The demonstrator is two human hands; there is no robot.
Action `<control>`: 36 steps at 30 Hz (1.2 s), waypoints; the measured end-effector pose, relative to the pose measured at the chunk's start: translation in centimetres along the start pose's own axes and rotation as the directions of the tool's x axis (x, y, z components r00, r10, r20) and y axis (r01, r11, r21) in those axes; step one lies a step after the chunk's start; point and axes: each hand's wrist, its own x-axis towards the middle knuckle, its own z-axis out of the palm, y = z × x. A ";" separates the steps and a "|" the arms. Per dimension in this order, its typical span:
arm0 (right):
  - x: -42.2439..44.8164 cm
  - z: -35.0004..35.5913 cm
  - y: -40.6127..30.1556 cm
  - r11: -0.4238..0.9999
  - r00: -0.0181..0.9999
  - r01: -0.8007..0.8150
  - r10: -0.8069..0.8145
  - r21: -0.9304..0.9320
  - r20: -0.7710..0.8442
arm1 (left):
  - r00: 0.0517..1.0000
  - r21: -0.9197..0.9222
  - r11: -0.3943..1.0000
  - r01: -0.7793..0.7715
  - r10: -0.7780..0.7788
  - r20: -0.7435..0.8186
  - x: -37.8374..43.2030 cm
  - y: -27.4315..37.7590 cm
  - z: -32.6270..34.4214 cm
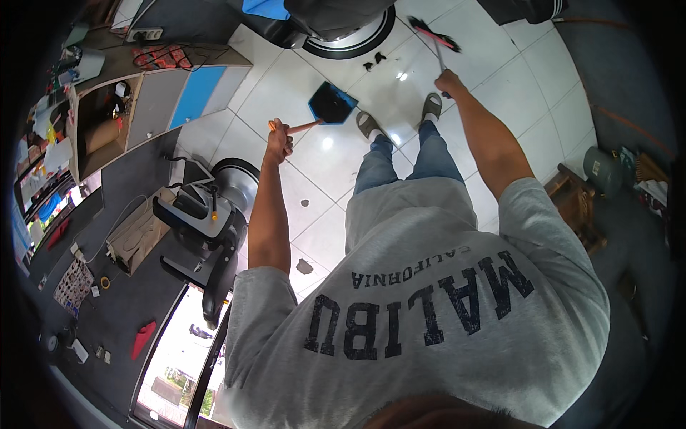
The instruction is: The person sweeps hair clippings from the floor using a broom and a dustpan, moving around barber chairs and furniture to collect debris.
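Note:
My left hand (pixel 278 142) grips the orange handle of a long-handled dustpan (pixel 351 102). The pan has a blue edge and a dark inside with a bluish patch, and it is down at the floor left of my feet. In my right hand (pixel 449 84) is the handle of a broom (pixel 437 37) with a red head and black bristles. The broom head is ahead of my right foot, out past the pan. Two small dark clumps (pixel 379 57), perhaps hair, lie on the white tiles between broom and pan.
A barber chair's round base (pixel 348 45) stands ahead, and a second barber chair (pixel 201 214) is at my left. Beyond it runs a cabinet (pixel 155 102) with a blue door. A wooden stool (pixel 573 209) and a green container (pixel 600 170) are on the right.

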 end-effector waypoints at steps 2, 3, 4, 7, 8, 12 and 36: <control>0.0 1.7 -0.1 0.999 1.000 0.012 -0.012 -0.050 0.005 | 1.000 0.015 1.000 -0.014 0.014 -0.010 0.5 1.0 1.9; 0.5 3.0 0.8 0.993 0.997 0.079 -0.077 -0.086 0.024 | 1.000 0.024 0.999 -0.023 0.022 0.017 0.8 2.1 3.4; 1.0 4.2 1.9 0.982 0.989 0.144 -0.140 -0.121 0.039 | 0.999 0.026 1.000 -0.017 0.016 0.050 1.2 3.4 5.1; -4.4 8.5 -3.5 0.977 0.987 0.134 -0.117 -0.168 0.106 | 0.999 -0.003 1.000 0.028 -0.028 0.021 2.1 2.3 5.7; -7.7 8.6 -6.1 0.991 0.962 0.052 -0.017 -0.122 0.273 | 0.999 -0.011 0.999 0.035 -0.035 0.010 1.9 1.3 5.6; -12.9 10.6 -6.3 0.971 0.974 0.172 -0.143 -0.167 0.174 | 0.998 0.030 0.999 -0.033 0.032 0.048 2.5 2.8 9.6; -14.5 -2.6 2.4 0.975 0.952 0.208 -0.221 0.082 0.212 | 0.998 0.075 0.996 -0.047 0.049 -0.030 3.3 3.6 8.5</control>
